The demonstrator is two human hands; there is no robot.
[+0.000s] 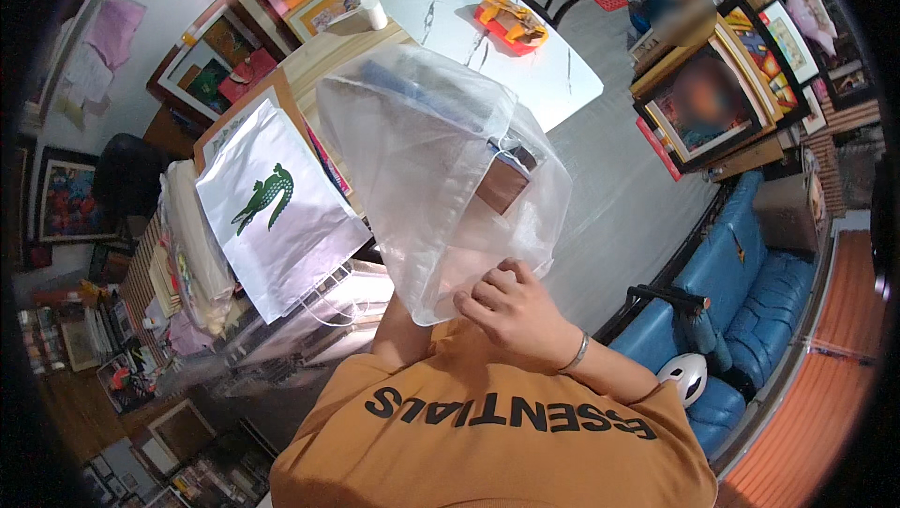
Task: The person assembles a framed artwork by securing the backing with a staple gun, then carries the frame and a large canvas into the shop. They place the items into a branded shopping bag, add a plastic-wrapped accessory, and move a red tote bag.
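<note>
In front of my chest hangs a large translucent plastic bag (412, 180). A brown box-like block (504, 182) shows at its right side, near a thin white cord, and a bluish shape shows dimly through its upper part. My right hand (506, 306), with a bracelet at the wrist, has curled fingers gripping the bag's near lower edge. Only the left forearm (401, 335) is visible; my left hand is hidden behind the bag. Left of the bag lies a white paper bag (281, 208) with a green crocodile print and white string handles.
Ahead is a white marble-patterned table (422, 7) with an orange-red tray (511, 21) and a white cylinder (373, 11). Framed pictures (703, 114) stack at the right and far left. A blue sofa (722, 302) holding a white helmet (684, 377) stands at the right.
</note>
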